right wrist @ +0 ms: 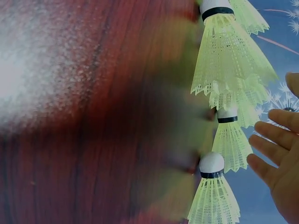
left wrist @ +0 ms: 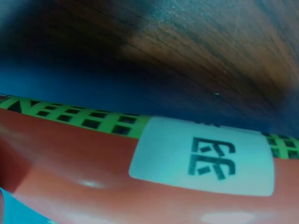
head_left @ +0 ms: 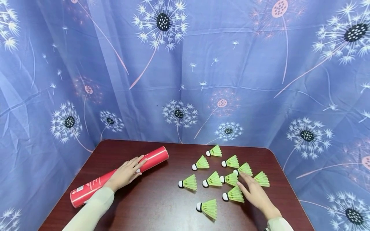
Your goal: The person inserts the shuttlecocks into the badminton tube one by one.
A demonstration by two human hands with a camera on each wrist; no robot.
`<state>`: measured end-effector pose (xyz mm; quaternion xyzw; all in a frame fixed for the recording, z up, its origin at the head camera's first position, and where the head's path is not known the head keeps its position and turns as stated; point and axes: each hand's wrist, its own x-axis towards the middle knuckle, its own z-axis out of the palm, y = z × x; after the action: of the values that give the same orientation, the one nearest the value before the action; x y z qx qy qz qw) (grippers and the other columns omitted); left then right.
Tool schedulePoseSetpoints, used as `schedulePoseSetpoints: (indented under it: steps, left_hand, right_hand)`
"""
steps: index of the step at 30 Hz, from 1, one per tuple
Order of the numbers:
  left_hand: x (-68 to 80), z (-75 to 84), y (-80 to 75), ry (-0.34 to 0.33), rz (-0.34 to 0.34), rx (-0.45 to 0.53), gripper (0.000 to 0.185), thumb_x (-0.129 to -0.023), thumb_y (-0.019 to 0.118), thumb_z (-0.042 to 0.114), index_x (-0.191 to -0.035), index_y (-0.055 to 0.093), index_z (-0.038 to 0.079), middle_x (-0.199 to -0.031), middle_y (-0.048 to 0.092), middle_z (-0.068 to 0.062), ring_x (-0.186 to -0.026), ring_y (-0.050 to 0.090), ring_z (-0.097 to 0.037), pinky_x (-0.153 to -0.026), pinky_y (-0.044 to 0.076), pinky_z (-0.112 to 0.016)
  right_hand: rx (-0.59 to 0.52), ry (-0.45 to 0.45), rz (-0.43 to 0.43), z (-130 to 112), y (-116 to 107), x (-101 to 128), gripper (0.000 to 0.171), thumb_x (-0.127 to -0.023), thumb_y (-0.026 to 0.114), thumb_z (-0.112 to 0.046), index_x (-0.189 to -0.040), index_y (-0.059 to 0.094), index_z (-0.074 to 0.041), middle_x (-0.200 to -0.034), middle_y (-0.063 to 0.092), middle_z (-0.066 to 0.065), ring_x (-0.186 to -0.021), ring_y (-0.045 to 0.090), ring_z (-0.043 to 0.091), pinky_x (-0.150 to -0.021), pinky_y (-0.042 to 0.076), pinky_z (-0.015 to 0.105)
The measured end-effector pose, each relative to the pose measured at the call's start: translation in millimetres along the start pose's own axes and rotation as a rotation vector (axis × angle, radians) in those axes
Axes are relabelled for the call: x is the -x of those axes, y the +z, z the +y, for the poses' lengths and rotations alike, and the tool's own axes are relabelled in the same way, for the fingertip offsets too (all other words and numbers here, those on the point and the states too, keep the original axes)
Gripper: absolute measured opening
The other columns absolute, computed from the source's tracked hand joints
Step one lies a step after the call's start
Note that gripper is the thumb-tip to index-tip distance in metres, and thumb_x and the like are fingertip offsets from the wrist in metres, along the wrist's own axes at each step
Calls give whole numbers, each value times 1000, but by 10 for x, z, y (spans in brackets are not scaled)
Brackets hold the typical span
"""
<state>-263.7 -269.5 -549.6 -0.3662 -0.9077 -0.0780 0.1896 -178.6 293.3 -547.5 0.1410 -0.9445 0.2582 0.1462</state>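
The left hand [head_left: 126, 172] lay on a red tube [head_left: 96, 186]; the right hand [head_left: 255, 194] was beside yellow-green shuttlecocks [head_left: 214, 179].
The tube slanted across the left side of the dark table [head_left: 156, 208], the left hand's fingers stretched over it, not wrapped round. Ten shuttlecocks lay to the right, and the right hand's fingers were relaxed and apart near the rightmost ones; whether the fingertips touched any could not be told.
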Motion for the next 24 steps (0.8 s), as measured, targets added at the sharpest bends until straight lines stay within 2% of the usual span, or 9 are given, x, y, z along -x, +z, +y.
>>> schedulePoseSetpoints:
  steps: [5, 12, 24]
  left_hand:
    - [13, 42, -27, 2, -9, -4, 69, -87, 71, 24, -147, 40, 11, -148, 41, -15, -126, 48, -35, -95, 44, -54]
    - [40, 110, -72, 44, 15, -7, 70, -83, 74, 21, -145, 43, 9, -146, 43, -17, -124, 49, -36, -93, 46, -52]
    - [105, 240, -111, 81, 42, 7, 69, -81, 75, 20, -143, 47, 9, -146, 44, -16, -124, 50, -37, -91, 46, -53]
  right_hand:
    - [-22, 53, -27, 19, -4, -8, 46, -96, 59, -23, -128, 53, 9, -127, 55, 28, -120, 50, 45, -96, 40, 60]
    - [-54, 60, -22, 54, 22, -16, 39, -95, 61, -22, -120, 61, 7, -116, 63, 20, -112, 58, 39, -92, 44, 55]
    - [-123, 125, -29, 64, 42, -69, 33, -94, 63, -19, -113, 65, 7, -109, 66, 20, -106, 60, 40, -90, 46, 54]
